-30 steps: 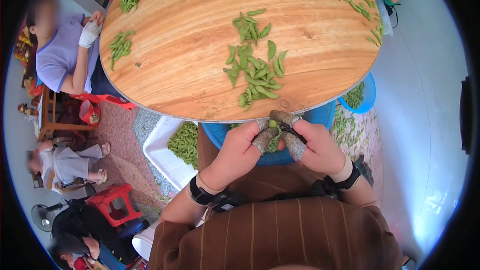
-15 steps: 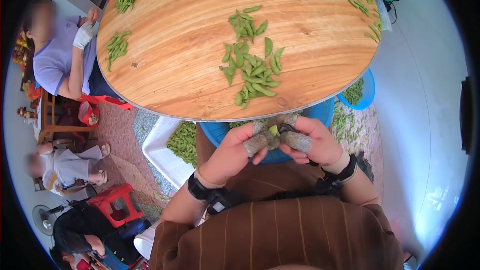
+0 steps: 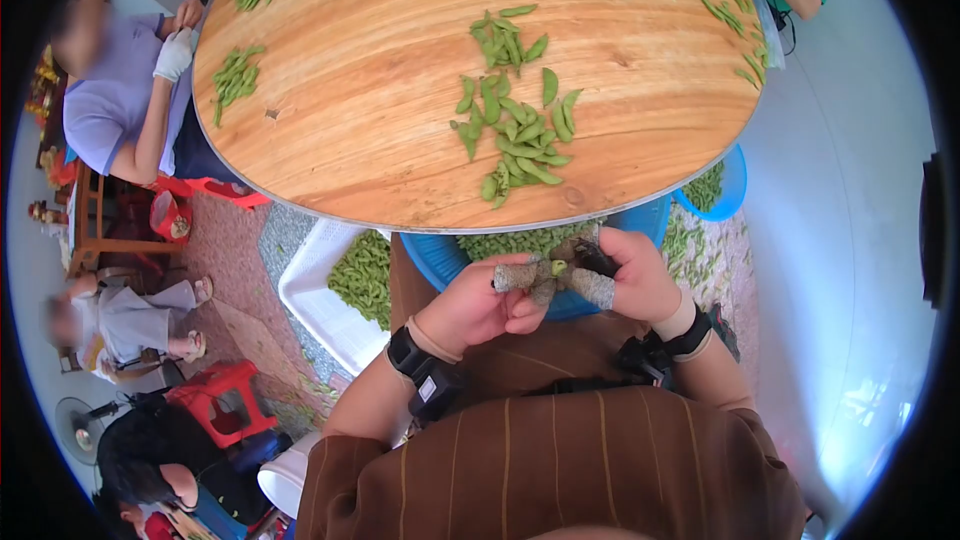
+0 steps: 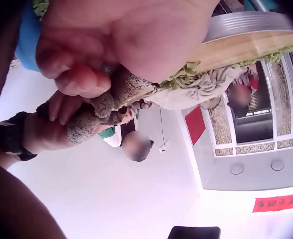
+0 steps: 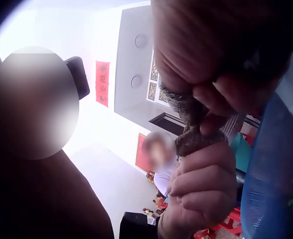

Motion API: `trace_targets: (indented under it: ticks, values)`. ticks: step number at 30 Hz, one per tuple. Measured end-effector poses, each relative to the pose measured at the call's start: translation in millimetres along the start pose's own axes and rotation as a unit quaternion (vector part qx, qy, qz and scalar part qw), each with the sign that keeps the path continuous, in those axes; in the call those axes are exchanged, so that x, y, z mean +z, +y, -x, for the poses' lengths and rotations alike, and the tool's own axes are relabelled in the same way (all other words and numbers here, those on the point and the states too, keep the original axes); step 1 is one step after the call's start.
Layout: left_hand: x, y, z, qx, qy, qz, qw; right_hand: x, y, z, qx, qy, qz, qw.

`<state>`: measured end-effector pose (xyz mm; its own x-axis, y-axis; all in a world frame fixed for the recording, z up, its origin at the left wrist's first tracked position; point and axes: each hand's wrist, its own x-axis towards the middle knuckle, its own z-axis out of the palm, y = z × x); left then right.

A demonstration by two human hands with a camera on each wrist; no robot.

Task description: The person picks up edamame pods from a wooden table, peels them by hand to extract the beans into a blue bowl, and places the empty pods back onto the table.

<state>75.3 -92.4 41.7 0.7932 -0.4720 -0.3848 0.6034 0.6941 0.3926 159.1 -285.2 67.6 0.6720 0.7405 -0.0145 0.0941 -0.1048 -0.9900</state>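
Between my two hands, over the near side of a blue basin (image 3: pixel 655 227), is a small green edamame pod (image 3: pixel 558 267), mostly covered by fingertips. My left hand (image 3: pixel 478 302) pinches it from the left with wrapped thumb and forefinger, the other fingers curled below. From the right, my right hand (image 3: pixel 645 278) pinches it too, its thumb and forefinger wrapped in speckled grey-brown covering. Both wrist views show the wrapped tips meeting. Small green beans (image 3: pixel 515 242) fill the basin beneath. Ahead, loose edamame pods (image 3: pixel 525 145) lie on a round wooden table (image 3: pixel 350 130).
To the left on the floor stands a white crate (image 3: pixel 310 290) of pods. A smaller blue bowl (image 3: pixel 738 185) with green pieces is at the right. The table's metal edge (image 3: pixel 480 230) runs just beyond my hands. A person in lilac (image 3: pixel 115 105) sits at the left.
My hands have shifted slightly down and turned, the left palm showing more. The green bit between the fingertips shows less than before. More beans in the basin have come into sight.
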Motion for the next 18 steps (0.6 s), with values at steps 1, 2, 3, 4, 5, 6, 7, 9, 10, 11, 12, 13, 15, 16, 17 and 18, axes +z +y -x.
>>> trace_targets:
  ticks: [1,2,3,4,5,6,7,9,10,11,12,13,15,16,17,18]
  values:
    - [-8,-3,-1,-0.014,-0.053,0.058,0.997,1,-2,-1,0.007,-0.015,0.006,1.0]
    - [-12,-5,-1,-0.029,-0.105,0.115,0.987,1,-4,-3,0.014,-0.03,0.013,0.999]
    - [-13,-6,0,-0.028,-0.106,0.118,0.987,2,-8,-4,0.016,-0.033,0.014,0.999]
    - [-14,-5,1,-0.016,-0.068,0.061,0.996,2,-13,-7,0.011,-0.05,0.092,0.994]
    - [-14,-4,3,-0.004,-0.03,0.004,1.0,3,-16,-9,0.006,-0.067,0.17,0.983]
    - [-12,-2,5,-0.002,-0.031,0.006,1.0,6,-16,-10,0.006,-0.069,0.172,0.983]
    - [-9,0,9,-0.006,0.006,-0.031,0.999,10,-14,-9,-0.012,-0.063,0.23,0.971]
    - [-10,3,17,-0.007,0.043,-0.065,0.997,18,-13,-11,-0.031,-0.061,0.289,0.955]
    - [-15,6,27,0.004,0.061,-0.123,0.991,22,-13,-12,-0.064,-0.06,0.307,0.948]
    - [-20,10,37,0.014,0.079,-0.181,0.98,25,-13,-15,-0.097,-0.06,0.324,0.939]
    - [-24,14,49,0.016,0.081,-0.18,0.98,27,-15,-17,-0.098,-0.062,0.323,0.939]
    - [-27,18,64,0.03,0.141,-0.263,0.954,28,-17,-19,-0.124,-0.04,0.313,0.941]
    - [-45,24,92,0.034,0.267,-0.467,0.842,31,-26,-24,-0.15,-0.019,0.301,0.942]
    - [-58,24,103,0.024,0.326,-0.58,0.746,31,-33,-29,-0.117,0.037,0.322,0.939]
    - [-70,18,113,0.024,0.326,-0.579,0.746,32,-38,-35,-0.083,0.092,0.343,0.931]
    - [-82,10,121,0.084,0.423,-0.712,0.554,33,-41,-45,-0.108,0.126,0.352,0.921]
